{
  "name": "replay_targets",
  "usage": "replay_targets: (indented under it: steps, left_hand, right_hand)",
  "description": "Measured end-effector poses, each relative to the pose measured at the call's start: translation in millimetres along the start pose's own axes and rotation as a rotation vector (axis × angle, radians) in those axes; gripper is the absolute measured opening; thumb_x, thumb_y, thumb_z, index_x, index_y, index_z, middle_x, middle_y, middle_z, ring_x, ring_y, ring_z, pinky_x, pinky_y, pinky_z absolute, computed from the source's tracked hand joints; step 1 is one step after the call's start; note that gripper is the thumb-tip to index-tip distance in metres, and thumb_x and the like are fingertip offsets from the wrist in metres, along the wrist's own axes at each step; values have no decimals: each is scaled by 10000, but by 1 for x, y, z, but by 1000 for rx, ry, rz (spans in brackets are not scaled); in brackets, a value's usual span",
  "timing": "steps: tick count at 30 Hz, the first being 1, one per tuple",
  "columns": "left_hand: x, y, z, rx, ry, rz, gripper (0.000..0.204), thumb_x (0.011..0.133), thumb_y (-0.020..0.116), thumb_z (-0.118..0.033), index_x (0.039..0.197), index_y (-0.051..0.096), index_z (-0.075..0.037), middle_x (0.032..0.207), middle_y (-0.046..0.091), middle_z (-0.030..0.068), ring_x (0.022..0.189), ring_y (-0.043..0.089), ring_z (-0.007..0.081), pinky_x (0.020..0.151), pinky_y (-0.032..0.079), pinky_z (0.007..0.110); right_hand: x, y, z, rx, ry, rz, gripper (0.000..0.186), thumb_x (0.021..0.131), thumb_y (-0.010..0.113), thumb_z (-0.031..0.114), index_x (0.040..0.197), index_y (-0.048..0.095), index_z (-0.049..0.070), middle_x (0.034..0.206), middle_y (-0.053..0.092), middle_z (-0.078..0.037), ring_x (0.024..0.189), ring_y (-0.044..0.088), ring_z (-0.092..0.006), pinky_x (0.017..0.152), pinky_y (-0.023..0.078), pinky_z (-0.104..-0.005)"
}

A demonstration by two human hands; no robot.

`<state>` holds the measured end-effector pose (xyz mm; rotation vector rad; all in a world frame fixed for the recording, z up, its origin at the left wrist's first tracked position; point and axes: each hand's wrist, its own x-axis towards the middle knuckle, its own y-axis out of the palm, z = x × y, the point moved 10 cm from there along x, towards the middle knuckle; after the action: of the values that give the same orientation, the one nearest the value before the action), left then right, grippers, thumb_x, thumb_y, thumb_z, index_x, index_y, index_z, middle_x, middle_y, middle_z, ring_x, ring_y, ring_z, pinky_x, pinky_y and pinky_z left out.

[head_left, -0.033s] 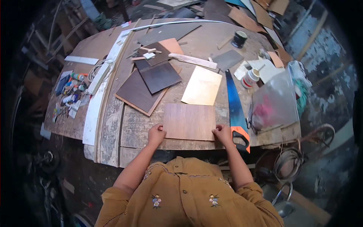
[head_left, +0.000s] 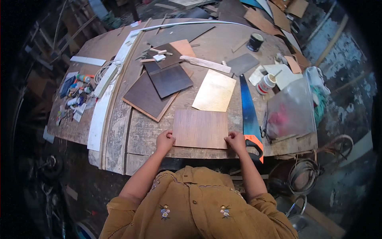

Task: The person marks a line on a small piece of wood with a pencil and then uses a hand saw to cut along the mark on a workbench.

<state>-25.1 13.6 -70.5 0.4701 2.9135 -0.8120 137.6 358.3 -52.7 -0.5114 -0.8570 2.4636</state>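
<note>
A rectangular brown wood-grain panel [head_left: 201,128] lies at the workbench's near edge, in front of me. My left hand [head_left: 165,142] is closed at its lower left corner, thumb and fingers pinching the edge. At the lower right corner my right hand [head_left: 236,142] grips the opposite edge the same way. Just beyond the panel is a pale, shiny sheet [head_left: 214,91]. To the right of my right hand rests a handsaw [head_left: 250,109] with a blue blade and an orange-and-black handle. Dark brown panels [head_left: 145,95] are piled to the far left of the panel.
The worn wooden workbench [head_left: 149,139] also holds a white glue bottle [head_left: 266,84], a dark can [head_left: 254,42] and a clear plastic bag [head_left: 290,109] at right. A long white strip [head_left: 104,105] crosses the left side, beside small clutter [head_left: 75,97]. Wire coils [head_left: 304,175] hang at the lower right.
</note>
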Motion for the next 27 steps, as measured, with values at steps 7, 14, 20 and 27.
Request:
replay_targets:
  steps: [7, 14, 20, 27]
  left_hand:
    - [-32, 0, 17, -488, -356, 172, 184, 773, 592, 40, 951, 583, -4, 647, 563, -4, 513, 494, 75, 468, 377, 217]
    - [-25, -6, 22, -372, -269, 212, 182, 774, 618, 23, 952, 582, 12, 661, 586, 15, 527, 523, 77, 492, 433, 230]
    - [-22, -2, 26, -275, -219, 253, 175, 757, 654, 10, 922, 596, 6, 686, 605, 10, 582, 551, 68, 536, 455, 230]
    - [-9, -8, 44, -197, -188, 255, 135, 747, 641, 4, 873, 592, 3, 678, 600, 11, 597, 557, 79, 553, 460, 236]
  right_hand:
    - [-1, 24, -14, 533, 191, 341, 111, 767, 700, 42, 802, 595, 42, 654, 545, 27, 551, 489, -59, 493, 407, -217]
    - [0, 17, 5, 358, 121, 270, 121, 756, 702, 26, 829, 609, 0, 655, 578, 4, 573, 533, -78, 528, 449, -237]
    - [3, 10, 1, 111, 15, 211, 201, 715, 739, 127, 825, 632, -3, 660, 619, -64, 597, 577, -130, 579, 479, -291]
    - [21, -3, 24, -147, 9, 186, 218, 719, 721, 246, 760, 679, 35, 709, 659, -138, 658, 652, -264, 615, 500, -367]
